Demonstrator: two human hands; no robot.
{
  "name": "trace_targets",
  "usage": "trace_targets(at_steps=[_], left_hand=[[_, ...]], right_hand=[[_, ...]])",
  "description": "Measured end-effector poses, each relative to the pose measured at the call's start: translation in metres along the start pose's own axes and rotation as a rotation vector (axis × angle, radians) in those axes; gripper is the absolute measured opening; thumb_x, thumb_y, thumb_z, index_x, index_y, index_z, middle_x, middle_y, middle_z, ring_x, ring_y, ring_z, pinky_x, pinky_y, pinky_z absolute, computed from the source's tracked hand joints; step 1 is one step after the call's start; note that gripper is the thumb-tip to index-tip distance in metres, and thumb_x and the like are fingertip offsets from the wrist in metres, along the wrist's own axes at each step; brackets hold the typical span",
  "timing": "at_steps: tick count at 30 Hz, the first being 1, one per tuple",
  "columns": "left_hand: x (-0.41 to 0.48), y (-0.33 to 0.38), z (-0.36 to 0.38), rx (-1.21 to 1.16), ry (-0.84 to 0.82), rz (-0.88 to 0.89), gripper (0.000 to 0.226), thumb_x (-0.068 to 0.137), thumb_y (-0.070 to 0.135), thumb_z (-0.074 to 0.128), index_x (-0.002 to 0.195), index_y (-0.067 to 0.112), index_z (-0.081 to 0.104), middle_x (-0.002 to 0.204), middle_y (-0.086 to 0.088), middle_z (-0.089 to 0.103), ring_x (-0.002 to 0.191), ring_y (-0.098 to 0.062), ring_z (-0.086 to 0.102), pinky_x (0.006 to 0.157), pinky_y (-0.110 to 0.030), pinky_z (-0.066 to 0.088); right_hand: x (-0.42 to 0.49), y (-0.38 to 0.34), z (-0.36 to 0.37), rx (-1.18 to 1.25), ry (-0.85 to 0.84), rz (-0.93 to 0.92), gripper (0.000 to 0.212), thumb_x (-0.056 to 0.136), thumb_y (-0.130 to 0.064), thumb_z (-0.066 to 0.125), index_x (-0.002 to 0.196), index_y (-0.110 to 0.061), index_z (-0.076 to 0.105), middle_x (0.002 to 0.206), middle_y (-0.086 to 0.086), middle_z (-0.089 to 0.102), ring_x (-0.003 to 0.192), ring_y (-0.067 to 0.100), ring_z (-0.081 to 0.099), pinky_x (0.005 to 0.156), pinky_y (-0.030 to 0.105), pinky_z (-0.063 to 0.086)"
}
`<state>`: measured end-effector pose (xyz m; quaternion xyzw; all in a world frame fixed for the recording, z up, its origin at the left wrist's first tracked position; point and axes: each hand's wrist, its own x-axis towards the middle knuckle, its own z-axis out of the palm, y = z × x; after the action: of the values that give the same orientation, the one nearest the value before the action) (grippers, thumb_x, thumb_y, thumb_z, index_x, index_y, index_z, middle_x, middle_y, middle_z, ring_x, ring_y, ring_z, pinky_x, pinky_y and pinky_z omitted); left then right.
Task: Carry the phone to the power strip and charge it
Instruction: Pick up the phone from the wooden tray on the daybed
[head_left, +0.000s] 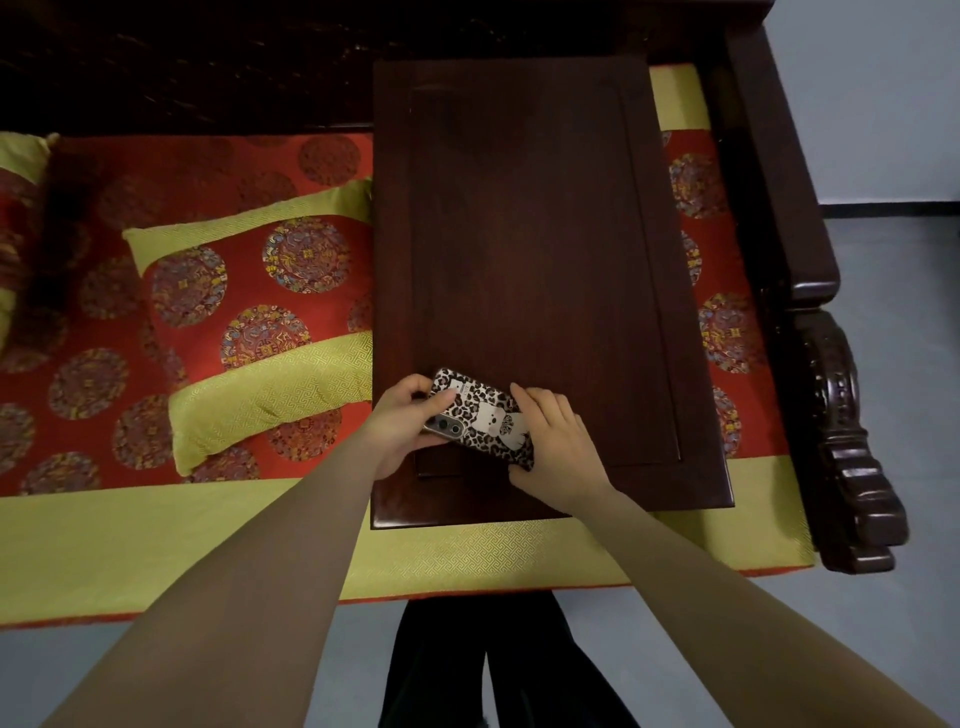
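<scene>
The phone (480, 420), in a leopard-print case with a white figure on its back, lies face down and slanted over the near end of a dark wooden low table (524, 249). My left hand (402, 423) grips its left end beside the camera lenses, thumb on top. My right hand (553, 441) holds its right end, fingers along the far edge and thumb under the near corner. Whether the phone rests on the table or is just lifted off it, I cannot tell. No power strip or cable is in view.
The low table stands on a red and yellow-green patterned couch cushion (156, 545). A matching pillow (249, 322) lies left of the table. A dark carved wooden armrest (810, 322) runs along the right. Grey floor lies beyond it and below.
</scene>
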<state>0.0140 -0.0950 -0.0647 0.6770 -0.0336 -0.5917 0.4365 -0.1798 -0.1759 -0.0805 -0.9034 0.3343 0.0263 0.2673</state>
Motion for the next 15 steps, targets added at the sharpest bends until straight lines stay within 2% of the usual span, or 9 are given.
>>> trace_targets(at_steps=[5,8,13,15], left_hand=[[-0.019,-0.011,-0.01,-0.211,0.02,0.027,0.012,0.088,0.017,0.06,0.094,0.009,0.053,0.104,-0.014,0.067,0.096,-0.027,0.066,0.086,-0.04,0.056],[-0.035,-0.017,-0.022,-0.34,0.072,0.068,0.017,0.087,0.017,0.06,0.1,0.009,0.053,0.1,-0.012,0.067,0.091,-0.023,0.067,0.083,-0.037,0.057],[-0.082,-0.039,-0.06,-0.474,0.222,0.201,0.008,0.084,0.015,0.064,0.082,0.013,0.057,0.079,-0.006,0.073,0.075,-0.019,0.072,0.07,-0.033,0.06],[-0.108,-0.053,-0.078,-0.503,0.298,0.246,0.008,0.083,0.016,0.066,0.082,0.015,0.058,0.078,-0.007,0.072,0.074,-0.021,0.071,0.072,-0.035,0.06]], right_hand=[[0.013,-0.006,-0.022,0.014,0.001,-0.077,0.09,0.063,-0.04,0.076,0.14,-0.018,0.035,0.134,0.001,0.046,0.123,0.02,0.039,0.099,0.04,0.039],[0.025,-0.023,-0.038,-0.024,-0.04,-0.199,0.09,0.062,-0.039,0.078,0.14,-0.019,0.036,0.131,0.0,0.047,0.119,0.019,0.04,0.096,0.041,0.041],[0.041,-0.076,-0.053,-0.077,-0.141,-0.424,0.092,0.06,-0.039,0.08,0.14,-0.018,0.039,0.129,0.001,0.048,0.116,0.021,0.04,0.093,0.04,0.04],[0.045,-0.107,-0.05,-0.108,-0.192,-0.52,0.093,0.058,-0.039,0.081,0.139,-0.016,0.041,0.127,0.002,0.048,0.116,0.021,0.04,0.092,0.04,0.04]])
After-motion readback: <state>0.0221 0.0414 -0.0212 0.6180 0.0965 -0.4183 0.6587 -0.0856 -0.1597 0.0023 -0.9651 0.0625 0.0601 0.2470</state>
